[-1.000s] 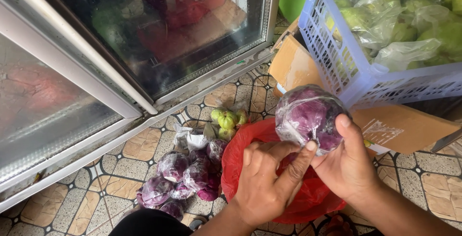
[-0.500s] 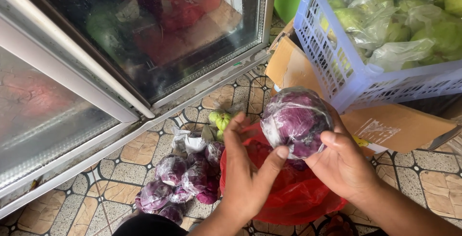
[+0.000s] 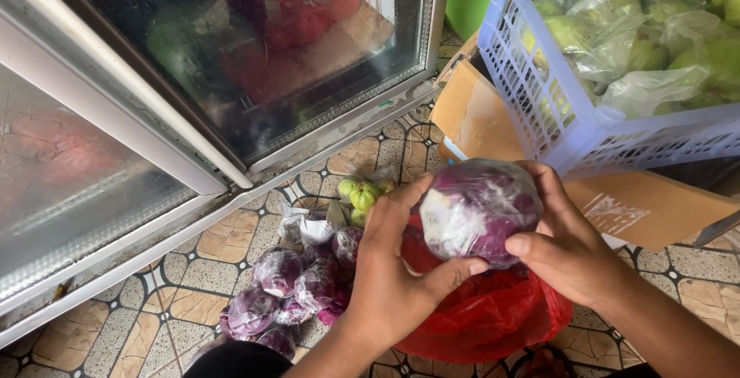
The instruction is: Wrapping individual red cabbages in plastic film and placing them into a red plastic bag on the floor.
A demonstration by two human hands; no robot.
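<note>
Both hands hold a purple cabbage wrapped in clear plastic film [image 3: 478,208] above a red plastic bag [image 3: 486,312] on the floor. My left hand [image 3: 397,270] cups its left and lower side, thumb under it. My right hand [image 3: 566,243] grips its right side, fingers curled over the top. Several more film-wrapped purple cabbages [image 3: 289,289] lie on the tiled floor to the left of the bag.
A glass-door fridge [image 3: 231,77] stands at the upper left. A white plastic crate [image 3: 570,116] of bagged green vegetables sits on cardboard boxes [image 3: 640,204] at the right. Small green fruits in a bag [image 3: 362,193] lie by the fridge base.
The wrapped cabbage has been turned in my hands and lowered slightly; my left hand moved from below it to cup its left side.
</note>
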